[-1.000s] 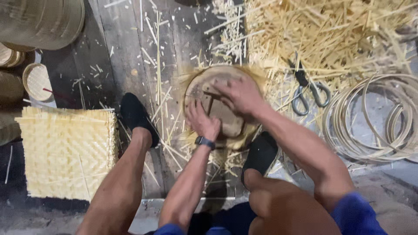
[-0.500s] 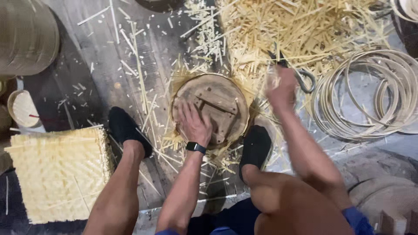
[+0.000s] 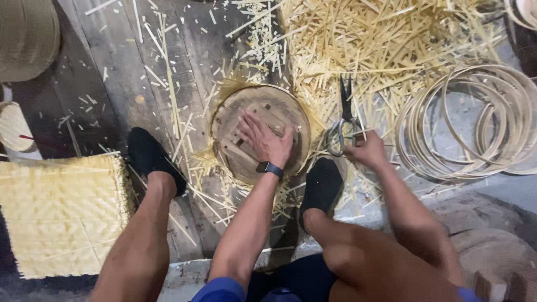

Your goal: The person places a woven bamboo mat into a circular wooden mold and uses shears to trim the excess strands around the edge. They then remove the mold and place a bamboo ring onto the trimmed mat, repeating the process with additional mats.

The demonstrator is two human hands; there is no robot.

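Left hand (image 3: 267, 140) presses flat, fingers spread, on round wooden form (image 3: 260, 131); right hand (image 3: 366, 150) grips scissors (image 3: 344, 120). Blades could slip among loose strips (image 3: 386, 45), nicking fingers.

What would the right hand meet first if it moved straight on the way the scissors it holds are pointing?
The right hand holds the scissors with blades pointing away from the person. Straight on, it would probably first meet the heap of loose bamboo strips on the floor, though depth is unclear.

A floor-level basket-weaving workshop: worn wooden floorboards (image 3: 112, 84) are littered with pale bamboo splints (image 3: 391, 39), beside coiled cane hoops (image 3: 475, 123), a stack of woven mats (image 3: 56, 218), metal shears (image 3: 344, 120) and a round wooden mould (image 3: 235, 151)
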